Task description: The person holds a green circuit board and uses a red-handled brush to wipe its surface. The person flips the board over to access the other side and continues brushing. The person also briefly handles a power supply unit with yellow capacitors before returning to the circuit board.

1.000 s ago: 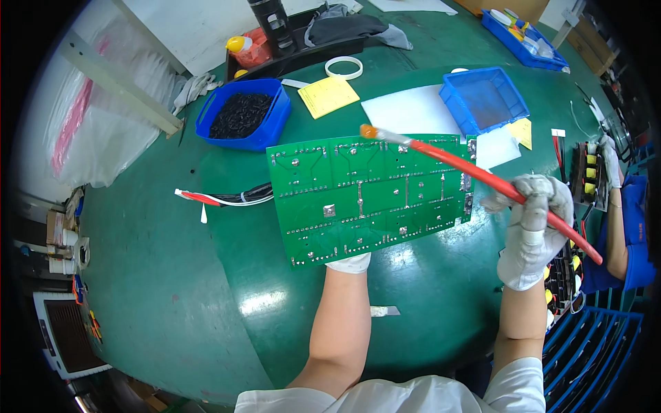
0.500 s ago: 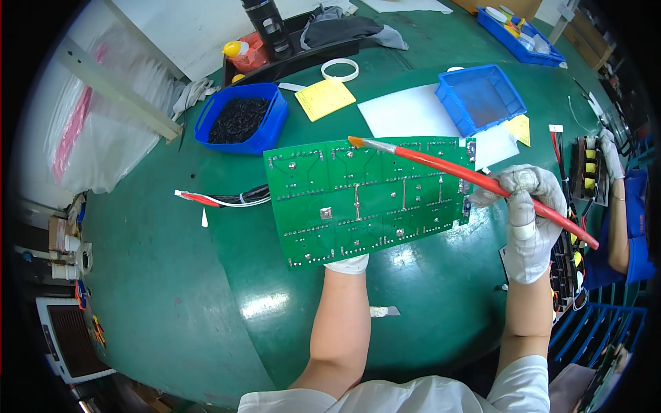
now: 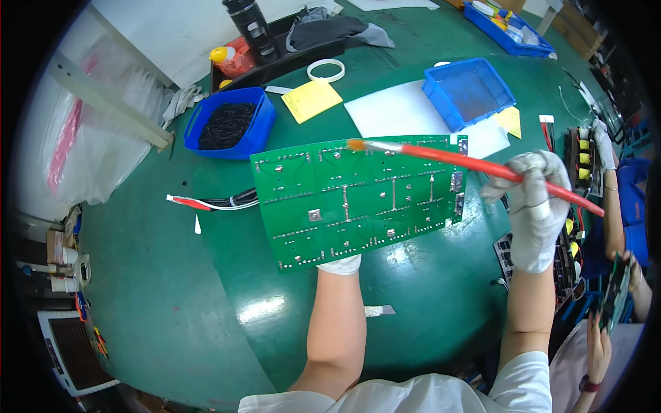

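A green circuit board (image 3: 365, 199) is held up over the table, its soldered side toward me. Behind its lower edge is my gloved left hand (image 3: 341, 264), mostly hidden, supporting the board from beneath. A bundle of black, white and red wires (image 3: 227, 200) sticks out past its left side. In my gloved right hand (image 3: 533, 206) a red-handled paintbrush (image 3: 475, 162) is gripped between thumb and fingers. Its orange-brown bristles lie over the board's upper edge, near the middle; whether they touch the surface I cannot tell.
A blue bin (image 3: 258, 127) of black parts stands behind left, beside a yellow notepad (image 3: 311, 100) and a tape roll (image 3: 326, 70). A blue tray (image 3: 468, 93) rests on white foam. A utility knife (image 3: 379, 310) lies near me. Co-workers' hands (image 3: 597, 351) work at right, one pair holding a board.
The view has shifted slightly, so things sit a little further left. My right hand has drawn slightly away from the board's right edge. A co-worker's hands with a board have appeared at lower right.
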Motion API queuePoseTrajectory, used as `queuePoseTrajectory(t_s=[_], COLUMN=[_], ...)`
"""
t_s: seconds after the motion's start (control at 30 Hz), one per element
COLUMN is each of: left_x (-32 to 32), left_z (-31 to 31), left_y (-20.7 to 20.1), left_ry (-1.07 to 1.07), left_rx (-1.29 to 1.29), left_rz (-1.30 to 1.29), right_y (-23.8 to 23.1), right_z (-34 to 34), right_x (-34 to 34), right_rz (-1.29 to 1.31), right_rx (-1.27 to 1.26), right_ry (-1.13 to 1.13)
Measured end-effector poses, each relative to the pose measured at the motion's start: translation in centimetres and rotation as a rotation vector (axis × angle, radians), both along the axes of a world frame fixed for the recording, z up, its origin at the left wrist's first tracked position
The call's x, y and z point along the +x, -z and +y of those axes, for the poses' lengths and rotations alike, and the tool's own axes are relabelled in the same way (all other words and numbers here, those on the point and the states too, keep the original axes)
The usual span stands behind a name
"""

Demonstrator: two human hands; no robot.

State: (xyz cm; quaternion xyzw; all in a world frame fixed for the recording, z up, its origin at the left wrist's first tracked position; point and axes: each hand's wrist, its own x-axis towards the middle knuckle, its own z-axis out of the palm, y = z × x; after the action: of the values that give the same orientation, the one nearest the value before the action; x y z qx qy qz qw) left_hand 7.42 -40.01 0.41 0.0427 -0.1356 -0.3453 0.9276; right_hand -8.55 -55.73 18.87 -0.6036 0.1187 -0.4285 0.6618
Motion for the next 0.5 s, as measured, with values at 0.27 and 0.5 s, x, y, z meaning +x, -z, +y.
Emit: queuePoseTrajectory(t_s=[0.27,0.5], left_x=[-0.7,-0.3], left_z=[-0.3,-0.1], left_y=[-2.4,-0.7], left_ry=[-0.042,-0.024], left_rx=[0.064,0.076], left_rz=[0.017,0.001], right_y=[1.5,1.3], right_z=[-2.1,-1.6], right_x=[-0.7,-0.5], right_rz=[0.079,0.099], right_rx=[-0.024,0.022], right_ry=[0.078,0.019])
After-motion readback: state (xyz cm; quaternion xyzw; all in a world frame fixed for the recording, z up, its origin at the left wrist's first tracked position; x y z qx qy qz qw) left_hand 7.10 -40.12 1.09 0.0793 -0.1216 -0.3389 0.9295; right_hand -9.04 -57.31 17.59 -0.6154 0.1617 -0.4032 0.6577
